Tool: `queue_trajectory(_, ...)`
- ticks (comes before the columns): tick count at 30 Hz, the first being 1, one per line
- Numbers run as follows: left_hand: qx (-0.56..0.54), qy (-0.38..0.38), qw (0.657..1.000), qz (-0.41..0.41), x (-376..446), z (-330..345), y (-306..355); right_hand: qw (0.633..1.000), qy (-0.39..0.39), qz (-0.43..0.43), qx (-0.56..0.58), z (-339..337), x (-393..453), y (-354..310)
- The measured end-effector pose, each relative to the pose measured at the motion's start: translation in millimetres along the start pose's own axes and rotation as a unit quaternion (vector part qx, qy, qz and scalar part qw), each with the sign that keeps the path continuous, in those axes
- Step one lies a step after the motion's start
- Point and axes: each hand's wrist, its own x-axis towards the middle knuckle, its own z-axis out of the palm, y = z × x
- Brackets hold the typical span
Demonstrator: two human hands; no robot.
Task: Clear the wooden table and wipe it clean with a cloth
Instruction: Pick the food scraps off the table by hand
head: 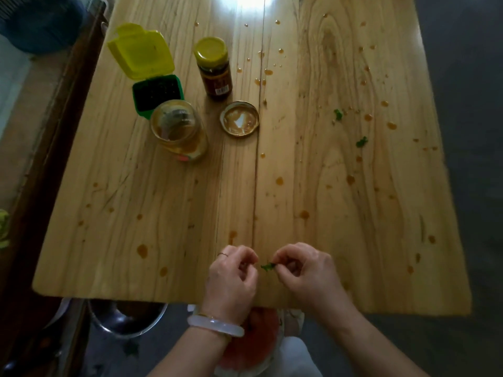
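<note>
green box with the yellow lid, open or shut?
Open. The yellow lid is flipped back from the green box, and dark contents show inside.

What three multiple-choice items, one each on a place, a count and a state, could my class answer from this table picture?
1. Where does the loose lid lie? A) right of the open jar B) on the dark jar C) under the table
2. How many green scraps lie far right? A) none B) two C) five
3. What does the right hand do? A) lies flat B) pinches a green scrap C) grips a jar

Answers: 1 A, it sits apart beside that jar; 2 B, one and another; 3 B, fingertips hold it.
</note>
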Motion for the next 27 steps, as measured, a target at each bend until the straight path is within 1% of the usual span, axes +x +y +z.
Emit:
queue_trajectory(3,0.001,-0.018,1.000,0.004,-34.9,-2.8,-15.8,1.000,-0.016,0.021,-0.006,16.3,-35.6,-1.4)
queue_trajectory(6,0.006,-0.027,1.000,0.005,-67.2,-4.6,-33.6,0.999,-0.015,0.041,-0.011,35.5,-69.4,-0.4)
queue_trajectory(11,0.003,-0.053,0.998,-0.040,-101.0,-4.9,-63.1,0.997,0.009,0.080,-0.017,69.7,-103.3,3.5)
queue_trajectory(16,0.026,-0.086,0.993,-0.076,-104.3,-6.2,-77.5,0.994,0.012,0.111,-0.005,88.6,-112.7,0.9)
queue_trajectory(21,0.028,-0.143,0.983,-0.114,-99.1,-5.6,-81.6,0.986,-0.039,0.163,-0.001,101.0,-114.6,3.8)
queue_trajectory(24,0.035,-0.153,0.981,-0.115,-98.8,-4.6,-82.4,0.979,-0.043,0.197,0.008,103.1,-115.1,3.1)
queue_trajectory(27,0.043,-0.151,0.982,-0.105,-99.4,-5.4,-81.2,0.978,-0.024,0.207,0.008,103.5,-115.9,4.1)
